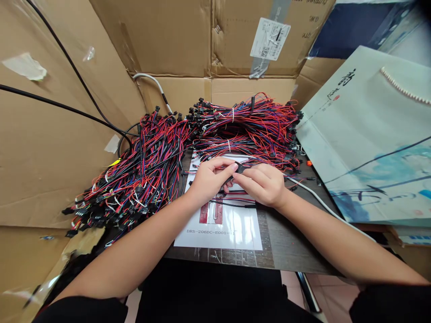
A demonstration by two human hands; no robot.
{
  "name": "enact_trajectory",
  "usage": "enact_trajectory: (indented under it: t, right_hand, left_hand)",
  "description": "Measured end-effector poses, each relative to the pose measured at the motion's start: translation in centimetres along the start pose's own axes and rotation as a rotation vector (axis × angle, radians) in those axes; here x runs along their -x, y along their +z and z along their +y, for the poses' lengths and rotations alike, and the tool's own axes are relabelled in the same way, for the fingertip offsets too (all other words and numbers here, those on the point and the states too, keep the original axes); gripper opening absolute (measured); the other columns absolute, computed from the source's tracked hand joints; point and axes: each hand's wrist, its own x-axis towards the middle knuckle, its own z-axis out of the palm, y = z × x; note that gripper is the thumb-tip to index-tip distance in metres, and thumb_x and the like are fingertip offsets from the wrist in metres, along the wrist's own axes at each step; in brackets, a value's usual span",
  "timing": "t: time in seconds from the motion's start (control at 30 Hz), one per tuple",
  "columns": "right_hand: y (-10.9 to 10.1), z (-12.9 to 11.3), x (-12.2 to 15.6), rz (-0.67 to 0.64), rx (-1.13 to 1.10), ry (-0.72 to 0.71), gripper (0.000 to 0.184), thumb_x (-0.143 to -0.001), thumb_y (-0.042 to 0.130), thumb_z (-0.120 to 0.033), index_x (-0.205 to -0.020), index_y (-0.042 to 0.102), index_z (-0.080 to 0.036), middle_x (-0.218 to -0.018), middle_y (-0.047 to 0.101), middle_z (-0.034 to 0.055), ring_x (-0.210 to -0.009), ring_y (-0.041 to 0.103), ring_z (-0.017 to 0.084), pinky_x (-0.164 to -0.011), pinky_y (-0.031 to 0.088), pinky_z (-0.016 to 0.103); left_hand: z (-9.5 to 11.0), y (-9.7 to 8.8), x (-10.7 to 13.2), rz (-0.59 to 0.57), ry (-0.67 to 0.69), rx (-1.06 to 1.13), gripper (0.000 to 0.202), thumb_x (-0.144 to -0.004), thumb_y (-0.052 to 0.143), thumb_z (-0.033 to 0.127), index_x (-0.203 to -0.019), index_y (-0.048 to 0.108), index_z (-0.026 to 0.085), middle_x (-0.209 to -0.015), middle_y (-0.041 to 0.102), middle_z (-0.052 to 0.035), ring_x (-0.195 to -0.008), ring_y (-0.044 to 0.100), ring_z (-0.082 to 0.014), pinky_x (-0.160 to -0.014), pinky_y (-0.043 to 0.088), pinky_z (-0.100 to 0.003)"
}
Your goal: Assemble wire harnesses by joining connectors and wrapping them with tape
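Observation:
Both hands meet over a printed sheet (242, 231) on the dark table. Between thumb and fingers, my left hand (212, 177) pinches a small black connector (239, 167). My right hand (264, 183) has its fingers closed at the connector's right side, touching it; its fingertips are partly hidden. Thin red and dark wires (235, 198) lie across the sheet just below the hands. Printed on the sheet is a red picture (211, 214) with a line of lettering under it.
A large heap of wire harnesses (148, 166) covers the table's left side. Tied bundles (249, 119) of similar wires lie at the back. Cardboard walls (175, 40) enclose the left and rear. A pale paper bag (370, 134) stands at the right, beside a white cable (323, 202).

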Motion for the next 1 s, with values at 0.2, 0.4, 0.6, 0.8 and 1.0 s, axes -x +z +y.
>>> enact_trajectory:
  t: [0.2, 0.4, 0.6, 0.8, 1.0]
  right_hand:
    - [-0.2, -0.2, -0.8, -0.037, -0.01, -0.03, 0.016, -0.094, 0.058, -0.023, -0.104, 0.069, -0.03, -0.093, 0.072, 0.002, -0.075, 0.059, 0.014, -0.066, 0.048, 0.03]
    - [-0.2, -0.3, -1.5, 0.026, 0.048, -0.167, 0.015, -0.092, 0.059, -0.015, -0.081, 0.066, -0.023, -0.093, 0.072, 0.0024, -0.079, 0.058, 0.015, -0.066, 0.051, 0.03]
    - [0.4, -0.8, -1.6, 0.092, -0.145, -0.078, 0.011, -0.093, 0.055, -0.01, -0.09, 0.062, -0.018, -0.097, 0.07, 0.007, -0.093, 0.06, 0.018, -0.079, 0.055, 0.034]
    - [1.3, -1.5, -2.4, 0.154, -0.251, 0.153, 0.018, -0.092, 0.049, -0.006, -0.098, 0.057, -0.021, -0.095, 0.068, 0.0058, -0.09, 0.061, 0.017, -0.077, 0.052, 0.034]
    - [1.6, -3.1, -3.3, 0.131, -0.264, 0.119, 0.019, -0.091, 0.047, -0.003, -0.095, 0.055, -0.019, -0.091, 0.064, 0.0072, -0.087, 0.057, 0.018, -0.078, 0.05, 0.035]
  left_hand:
    - [0.0, 0.0, 0.0, -0.005, 0.009, -0.002, 0.039, -0.076, 0.077, 0.047, -0.093, 0.069, 0.013, -0.064, 0.061, 0.0013, -0.049, 0.057, -0.0083, -0.039, 0.052, -0.019]
    - [-0.1, 0.0, 0.0, -0.015, 0.013, -0.007, 0.04, -0.076, 0.076, 0.047, -0.093, 0.069, 0.012, -0.069, 0.063, -0.0006, -0.049, 0.059, -0.0084, -0.039, 0.053, -0.02]
    - [0.1, 0.0, 0.0, 0.004, -0.013, 0.002, 0.039, -0.075, 0.077, 0.048, -0.093, 0.069, 0.014, -0.065, 0.063, 0.0005, -0.048, 0.058, -0.0086, -0.039, 0.051, -0.019]
    - [0.0, -0.2, -0.1, 0.032, 0.054, -0.016, 0.033, -0.078, 0.074, 0.046, -0.09, 0.069, 0.016, -0.066, 0.065, 0.0013, -0.049, 0.057, -0.0075, -0.046, 0.05, -0.019]
    - [0.1, -0.5, -0.5, 0.15, 0.19, -0.151, 0.03, -0.079, 0.075, 0.043, -0.081, 0.071, 0.014, -0.075, 0.07, -0.0014, -0.064, 0.063, -0.009, -0.058, 0.054, -0.019]
